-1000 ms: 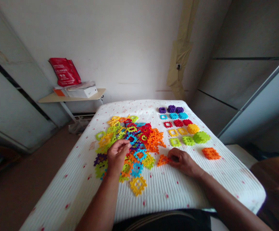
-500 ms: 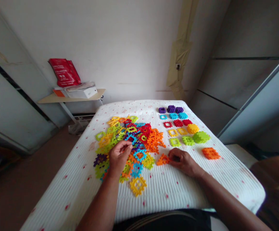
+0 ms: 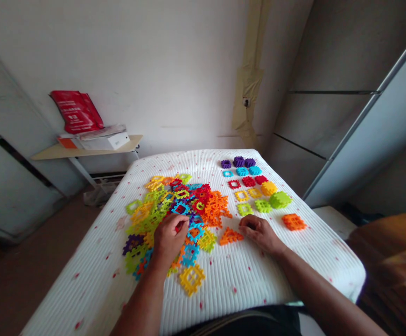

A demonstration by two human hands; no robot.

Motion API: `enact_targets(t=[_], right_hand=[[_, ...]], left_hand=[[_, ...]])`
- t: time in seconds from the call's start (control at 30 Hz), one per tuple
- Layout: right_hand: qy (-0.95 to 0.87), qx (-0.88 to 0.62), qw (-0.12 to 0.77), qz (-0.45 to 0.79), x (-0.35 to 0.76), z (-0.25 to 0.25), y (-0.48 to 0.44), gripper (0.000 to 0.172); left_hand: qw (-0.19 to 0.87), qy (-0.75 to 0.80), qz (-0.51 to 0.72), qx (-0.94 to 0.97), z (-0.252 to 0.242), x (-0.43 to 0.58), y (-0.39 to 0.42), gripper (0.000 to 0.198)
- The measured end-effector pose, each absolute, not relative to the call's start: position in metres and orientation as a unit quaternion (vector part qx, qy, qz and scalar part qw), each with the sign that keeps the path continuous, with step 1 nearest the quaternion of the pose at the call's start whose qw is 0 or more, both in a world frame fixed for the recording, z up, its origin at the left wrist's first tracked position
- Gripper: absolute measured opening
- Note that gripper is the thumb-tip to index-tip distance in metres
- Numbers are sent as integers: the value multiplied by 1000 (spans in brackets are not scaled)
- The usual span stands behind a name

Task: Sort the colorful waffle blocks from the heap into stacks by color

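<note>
A pale wall filled the back of the room, with a grey panelled cabinet along the right side. In front stood a bench under a white ribbed cover dotted with red. Beyond it, to the left, a small table bore a red bag and a white box.

On the bench, a loose pile of plastic pieces, toothed along their edges and of many colours, spread over the left and middle. To its right ran rows sorted by colour: purple pieces farthest off, then blue pieces, red pieces, yellow pieces and green pieces. An orange stack sat apart, nearer the person and farther right.

The left hand was over the pile, thumb and forefinger drawn together; whether they pinched a piece could not be told. The right hand lay low over the cover, fingers curled, its tips at the right corner of an orange triangle; contact between them was unclear. That triangle lay flat between the pile and the right hand. A yellow square with a cross inside lay at the pile's near edge.
</note>
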State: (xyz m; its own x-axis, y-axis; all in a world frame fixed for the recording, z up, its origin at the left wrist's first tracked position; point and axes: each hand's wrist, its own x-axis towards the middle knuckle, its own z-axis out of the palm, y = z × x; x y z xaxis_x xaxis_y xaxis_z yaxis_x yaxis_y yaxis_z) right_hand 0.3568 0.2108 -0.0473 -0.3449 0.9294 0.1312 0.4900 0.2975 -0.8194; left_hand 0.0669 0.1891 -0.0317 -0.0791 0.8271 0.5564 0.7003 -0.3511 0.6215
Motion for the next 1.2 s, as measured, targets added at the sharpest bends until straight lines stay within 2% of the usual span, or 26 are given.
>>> enact_targets(t=[0.2, 0.43, 0.53, 0.7, 0.8, 0.9, 1.03, 1.2], right_hand=[[-724, -489, 326, 360, 358, -54, 215, 28], [-729, -489, 326, 352, 359, -54, 213, 30], [-732, -486, 327, 348, 358, -55, 214, 30], [-736, -486, 323, 343, 357, -53, 214, 30], [-737, -488, 318, 343, 358, -52, 213, 30], [-738, -485, 316, 346, 358, -51, 213, 30], [-743, -482, 318, 339, 357, -50, 213, 30], [-747, -486, 318, 322, 355, -50, 213, 32]], left_hand=[[47, 570, 489, 659, -30, 62, 189, 13], [-4, 578, 282, 766, -20, 79, 185, 18], [-38, 606, 232, 760, -17, 86, 184, 22], [-53, 614, 195, 763, -15, 90, 187, 16], [-40, 607, 224, 762, -14, 86, 191, 19], [-9, 591, 314, 743, -15, 77, 195, 20], [93, 577, 457, 670, -19, 67, 199, 17], [237, 592, 549, 541, -22, 66, 197, 21]])
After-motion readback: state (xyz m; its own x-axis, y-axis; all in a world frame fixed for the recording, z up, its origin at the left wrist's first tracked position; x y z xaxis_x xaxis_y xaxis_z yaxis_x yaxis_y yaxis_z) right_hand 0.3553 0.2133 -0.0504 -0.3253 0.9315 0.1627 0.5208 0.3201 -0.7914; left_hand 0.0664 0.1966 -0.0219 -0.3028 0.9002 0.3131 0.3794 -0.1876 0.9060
